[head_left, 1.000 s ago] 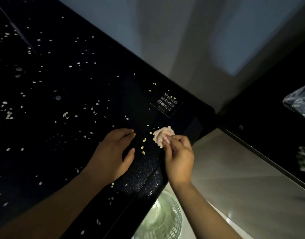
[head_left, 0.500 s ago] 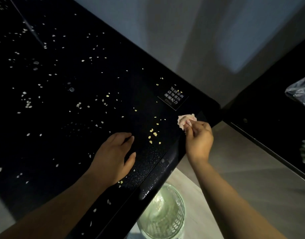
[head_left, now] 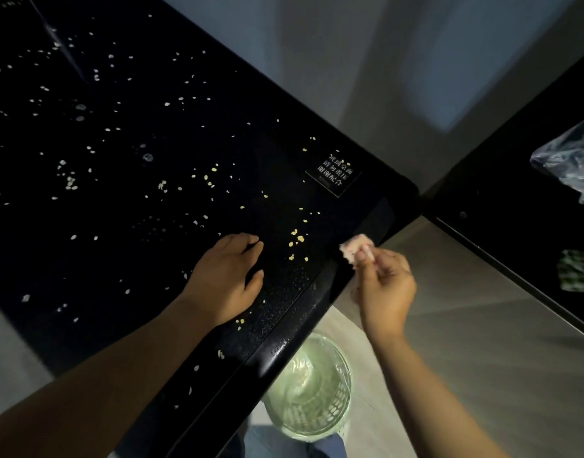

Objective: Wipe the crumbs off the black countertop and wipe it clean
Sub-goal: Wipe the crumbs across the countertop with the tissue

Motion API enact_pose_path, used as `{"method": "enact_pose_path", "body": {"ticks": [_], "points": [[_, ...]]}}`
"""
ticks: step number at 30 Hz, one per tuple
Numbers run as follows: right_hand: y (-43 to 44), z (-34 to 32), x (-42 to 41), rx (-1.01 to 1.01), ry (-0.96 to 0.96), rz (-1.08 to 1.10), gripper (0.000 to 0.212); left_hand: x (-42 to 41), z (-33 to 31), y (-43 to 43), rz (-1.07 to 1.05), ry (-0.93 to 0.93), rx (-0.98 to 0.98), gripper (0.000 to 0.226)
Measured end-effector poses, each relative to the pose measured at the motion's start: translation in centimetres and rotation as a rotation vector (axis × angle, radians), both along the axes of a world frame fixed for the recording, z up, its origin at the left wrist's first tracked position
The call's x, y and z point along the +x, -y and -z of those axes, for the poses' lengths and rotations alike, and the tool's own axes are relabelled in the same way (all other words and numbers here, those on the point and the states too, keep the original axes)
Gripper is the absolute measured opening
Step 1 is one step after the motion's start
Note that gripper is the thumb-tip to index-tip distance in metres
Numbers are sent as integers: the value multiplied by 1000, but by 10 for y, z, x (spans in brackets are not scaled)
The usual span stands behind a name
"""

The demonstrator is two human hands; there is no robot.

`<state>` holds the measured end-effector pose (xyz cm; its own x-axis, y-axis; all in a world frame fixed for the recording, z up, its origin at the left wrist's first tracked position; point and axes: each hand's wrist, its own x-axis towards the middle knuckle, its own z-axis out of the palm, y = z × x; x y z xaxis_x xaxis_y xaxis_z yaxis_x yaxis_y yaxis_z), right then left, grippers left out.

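Note:
The black countertop [head_left: 191,133] runs diagonally across the view, dotted with pale crumbs [head_left: 295,241] over most of its surface. My left hand [head_left: 226,280] rests on it near the front edge, fingers loosely curved, holding nothing. My right hand [head_left: 385,285] pinches a small crumpled pinkish cloth [head_left: 355,247] at the counter's right front edge, with the hand itself out over the floor. A cluster of yellowish crumbs lies between the two hands.
A small label with white characters [head_left: 333,173] sits near the counter's right corner. A pale green mesh waste bin [head_left: 312,388] stands on the floor below the counter edge. Another dark surface on the right carries a clear plastic bag [head_left: 568,160] and a checked cloth [head_left: 578,274].
My right hand has carried the cloth rightward, from the crumbs on the counter to its front edge and partly off it. The left hand has stayed in place on the surface.

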<state>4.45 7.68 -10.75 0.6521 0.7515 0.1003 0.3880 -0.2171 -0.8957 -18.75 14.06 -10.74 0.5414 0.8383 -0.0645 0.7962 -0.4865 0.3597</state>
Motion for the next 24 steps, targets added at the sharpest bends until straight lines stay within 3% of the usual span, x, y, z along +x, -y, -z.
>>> {"method": "enact_pose_path", "body": {"ticks": [10, 15, 17, 20, 24], "points": [[27, 33, -66, 2, 33, -54, 19, -4, 0, -2, 11, 13, -22, 58], [42, 16, -72, -69, -115, -193, 16, -10, -8, 0, 8, 63, -65, 64], [37, 3, -57, -56, -63, -231, 12, -16, -13, 5, -3, 112, -67, 61], [8, -3, -27, -35, 57, -123, 10, -28, -16, 19, -18, 125, -44, 54], [-19, 13, -18, -81, 62, -68, 15, -44, -16, 34, -90, 133, -64, 49]]}}
